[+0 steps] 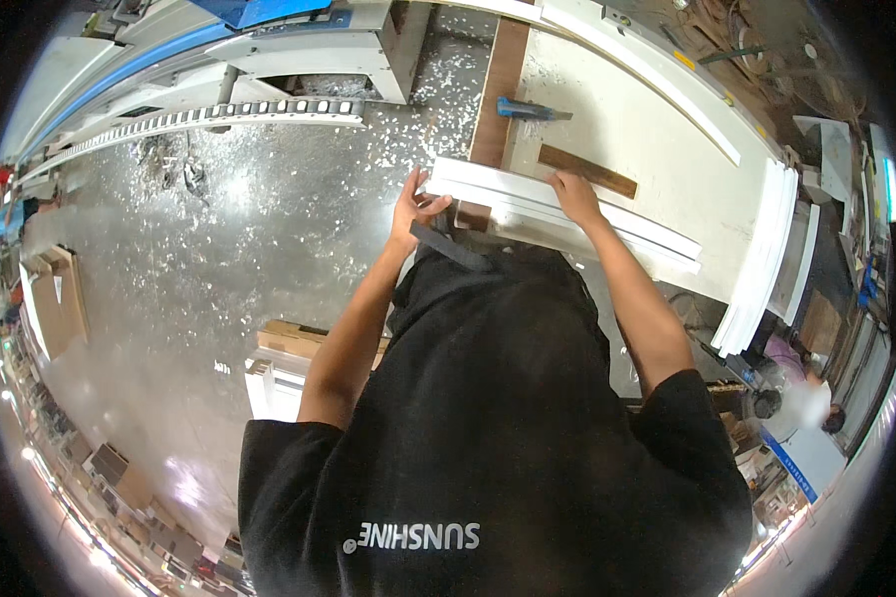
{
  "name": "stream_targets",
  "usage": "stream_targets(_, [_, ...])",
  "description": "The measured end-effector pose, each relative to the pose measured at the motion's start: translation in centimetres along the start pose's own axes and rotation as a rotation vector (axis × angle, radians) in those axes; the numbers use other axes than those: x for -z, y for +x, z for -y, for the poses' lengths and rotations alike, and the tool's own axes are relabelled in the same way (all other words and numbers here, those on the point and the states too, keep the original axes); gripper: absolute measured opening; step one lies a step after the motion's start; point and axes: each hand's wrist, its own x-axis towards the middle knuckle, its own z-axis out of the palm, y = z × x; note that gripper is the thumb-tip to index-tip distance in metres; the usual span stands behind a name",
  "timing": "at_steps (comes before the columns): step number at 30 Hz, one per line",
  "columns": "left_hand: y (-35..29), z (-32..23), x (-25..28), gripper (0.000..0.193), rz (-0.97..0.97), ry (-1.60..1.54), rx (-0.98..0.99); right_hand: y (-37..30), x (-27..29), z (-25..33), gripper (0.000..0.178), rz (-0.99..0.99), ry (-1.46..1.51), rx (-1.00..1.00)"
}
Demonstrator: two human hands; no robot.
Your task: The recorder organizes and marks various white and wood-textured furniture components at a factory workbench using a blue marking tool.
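Observation:
Long white strips (548,204) lie side by side along the near edge of a pale work board, slanting down to the right. My right hand (575,197) is closed on the far edge of a white strip, near its middle. At the strips' left end is my left hand (415,211), its thumb and fingers apart around the end; whether it touches them I cannot tell. A dark grey band (450,247) sticks out by my left wrist. Beyond the strips a brown wooden slat (587,171) rests on the board, with a blue-handled tool (533,109) farther back.
The pale work board (667,129) has a brown left edge. A stack of white strips (762,259) hangs over its right end, and a long curved strip (687,85) lies along the back. White scraps litter the grey floor (269,199). A machine frame (319,55) stands far left.

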Motion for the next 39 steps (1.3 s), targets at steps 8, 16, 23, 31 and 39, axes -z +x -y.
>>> stream_targets(8, [0.3,0.8,-1.9,0.091,-0.101,0.023,-0.013,1.3,-1.0,-0.6,0.058,-0.088,-0.038,-0.07])
stream_targets(16, [0.2,1.2,-1.4,0.09,-0.133,0.08,0.011,1.3,0.6,0.5,0.056,0.026,0.037,-0.054])
stream_targets(23, [0.3,1.7,-1.8,0.086,-0.11,0.068,-0.018,-2.0,-0.2,-0.6,0.042,-0.084,0.089,0.173])
stream_targets(31, [0.4,2.3,-0.7,0.079,-0.151,0.307,-0.074,-7.5,1.3,0.8,0.061,-0.043,-0.144,0.365])
stream_targets(39, [0.0,2.7,-1.6,0.058,-0.08,0.36,-0.27,-7.6,-2.0,-2.8,0.059,-0.117,0.079,0.314])
